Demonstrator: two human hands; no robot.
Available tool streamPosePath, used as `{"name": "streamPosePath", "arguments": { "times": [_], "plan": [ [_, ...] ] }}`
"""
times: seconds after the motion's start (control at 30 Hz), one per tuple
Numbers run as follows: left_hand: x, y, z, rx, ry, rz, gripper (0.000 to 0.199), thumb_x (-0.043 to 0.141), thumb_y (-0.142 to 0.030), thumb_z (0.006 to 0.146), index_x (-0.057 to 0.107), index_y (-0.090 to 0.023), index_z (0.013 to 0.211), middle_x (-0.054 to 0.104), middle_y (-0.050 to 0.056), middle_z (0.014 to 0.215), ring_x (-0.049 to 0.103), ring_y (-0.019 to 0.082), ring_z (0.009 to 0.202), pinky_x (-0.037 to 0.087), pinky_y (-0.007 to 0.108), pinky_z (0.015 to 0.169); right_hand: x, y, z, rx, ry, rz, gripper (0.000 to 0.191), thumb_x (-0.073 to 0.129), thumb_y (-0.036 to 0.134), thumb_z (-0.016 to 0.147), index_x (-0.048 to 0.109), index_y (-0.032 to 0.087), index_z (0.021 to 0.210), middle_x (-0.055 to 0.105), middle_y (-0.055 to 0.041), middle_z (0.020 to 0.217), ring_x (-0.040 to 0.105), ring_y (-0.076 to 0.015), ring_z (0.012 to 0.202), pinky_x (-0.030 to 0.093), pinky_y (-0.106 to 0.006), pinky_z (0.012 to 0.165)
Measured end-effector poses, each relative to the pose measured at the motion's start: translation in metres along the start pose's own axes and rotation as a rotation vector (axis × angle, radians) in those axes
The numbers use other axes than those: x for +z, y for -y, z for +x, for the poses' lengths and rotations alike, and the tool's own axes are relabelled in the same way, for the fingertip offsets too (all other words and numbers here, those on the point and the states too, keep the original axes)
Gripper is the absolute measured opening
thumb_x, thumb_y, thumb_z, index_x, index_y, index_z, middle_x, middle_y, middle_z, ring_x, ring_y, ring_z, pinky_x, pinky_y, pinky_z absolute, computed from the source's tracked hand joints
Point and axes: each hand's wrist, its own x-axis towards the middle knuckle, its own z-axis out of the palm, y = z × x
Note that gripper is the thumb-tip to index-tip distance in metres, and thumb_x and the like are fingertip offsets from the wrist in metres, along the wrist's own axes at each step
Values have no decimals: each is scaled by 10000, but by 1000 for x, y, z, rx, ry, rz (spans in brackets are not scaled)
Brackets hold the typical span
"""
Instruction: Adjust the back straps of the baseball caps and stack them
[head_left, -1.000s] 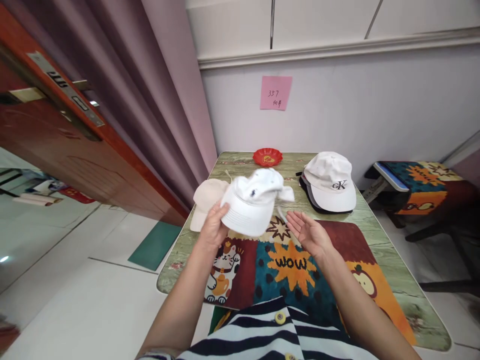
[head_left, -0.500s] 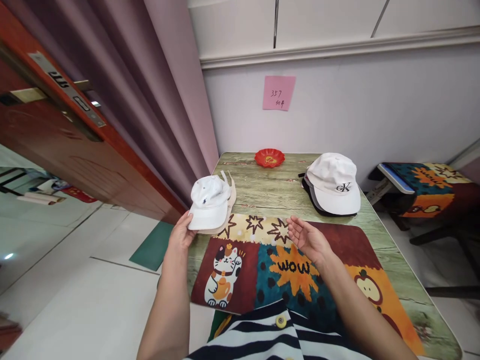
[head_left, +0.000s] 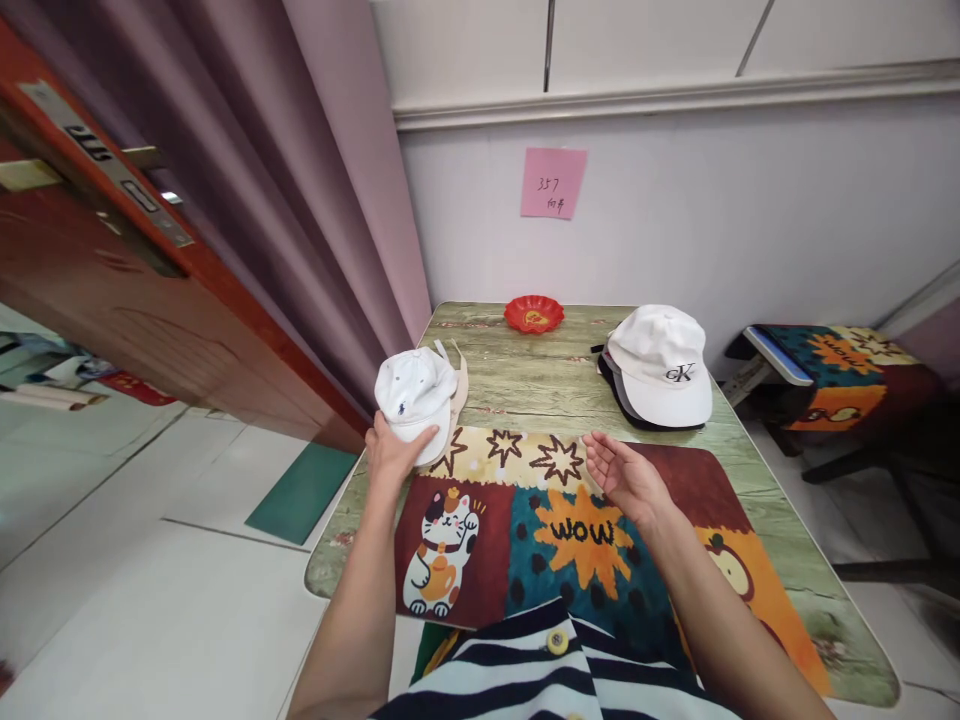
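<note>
At the table's left side, a white baseball cap [head_left: 416, 385] with a small dark logo rests on a beige cap [head_left: 460, 385], brim toward me. My left hand [head_left: 391, 452] is on the white cap's brim, with the thumb across its front and the fingers at its left side; the fingertips are partly hidden. Over the mat, my right hand [head_left: 624, 478] hovers palm turned inward, its fingers loosely extended and holding nothing. To its upper right is a stack of caps, topped by a white cap with CK lettering [head_left: 661, 365], with grey and black brims beneath.
A colourful patterned mat [head_left: 517, 550] covers the near part of the wood-look table [head_left: 517, 385]. Near the wall sits a red scalloped dish [head_left: 534, 315]. A door [head_left: 187, 330] and a mauve curtain [head_left: 330, 200] stand close on the left. Another mat-covered surface [head_left: 847, 370] is at right.
My left hand has shifted from the brim's left edge onto its front, with the thumb now reaching across. My right hand stays nearly in place. The view has shifted slightly.
</note>
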Motion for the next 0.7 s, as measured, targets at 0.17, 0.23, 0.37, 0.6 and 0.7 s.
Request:
{"name": "streamPosePath", "arguments": {
  "times": [0.17, 0.23, 0.37, 0.6, 0.7],
  "plan": [
    [4, 7, 3, 26, 24, 128, 1248, 816, -655, 599, 211, -132, 1557, 406, 275, 1507, 406, 442, 1442, 383, 533, 1161, -16, 19, 13, -129, -97, -65, 74, 687, 188, 887, 695, 167, 957, 790, -95, 934, 733, -136, 703, 608, -219, 640],
    [4, 11, 3, 26, 42, 146, 1251, 815, -659, 595, 200, -144, 1555, 380, 279, 1529, 412, 444, 1439, 396, 542, 1151, -27, 30, 22, -198, -212, -47, 77, 696, 179, 871, 668, 187, 943, 784, -72, 922, 717, -127, 675, 606, -222, 613],
    [6, 12, -3, -5, 47, 177, 1257, 792, -673, 611, 159, -169, 1573, 323, 277, 1580, 361, 454, 1471, 370, 591, 1157, -47, 45, 36, -268, -405, 34, 60, 647, 191, 902, 594, 219, 904, 739, -7, 849, 692, -110, 649, 595, -213, 570],
    [10, 10, -6, -10, 41, 198, 1301, 754, -707, 635, 86, -143, 1600, 264, 284, 1613, 312, 448, 1497, 339, 597, 1178, -62, 62, 46, -294, -468, 129, 56, 608, 165, 921, 580, 209, 900, 695, -8, 875, 701, -102, 696, 605, -196, 606],
    [9, 11, -7, 1, 33, 195, 1296, 749, -711, 639, 92, -139, 1599, 285, 283, 1603, 323, 441, 1494, 345, 587, 1180, -63, 69, 48, -289, -449, 152, 61, 590, 163, 939, 584, 201, 891, 687, -10, 858, 701, -91, 699, 604, -176, 619]
  ]
}}
